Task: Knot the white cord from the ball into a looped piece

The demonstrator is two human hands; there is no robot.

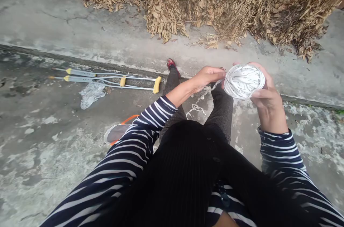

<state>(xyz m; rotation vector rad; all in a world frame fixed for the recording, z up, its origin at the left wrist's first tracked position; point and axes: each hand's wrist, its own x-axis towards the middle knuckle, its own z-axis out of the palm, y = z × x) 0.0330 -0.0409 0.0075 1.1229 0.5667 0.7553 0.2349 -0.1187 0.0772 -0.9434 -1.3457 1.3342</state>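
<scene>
- Your right hand (268, 100) curled around a white string ball (244, 81).
- Your left hand (208, 78) pinched its strand (215, 85).
- A clear plastic bag (91, 95) lay by yellow-ended crutches (156, 85).

Our left hand (209, 77) blocks the left side of the white ball of cord (244, 82), and our right hand (268, 101) wraps its right side; its upper face and near edge leave us a way in. Below, loose cord (199, 107) crosses the gap between our legs (223, 112). Left of them, crutches (123, 82) and a plastic bag (92, 95) obstruct the ground. Dry stalks (172, 5) crowd the far side; we have passing room right of our right hand.
</scene>
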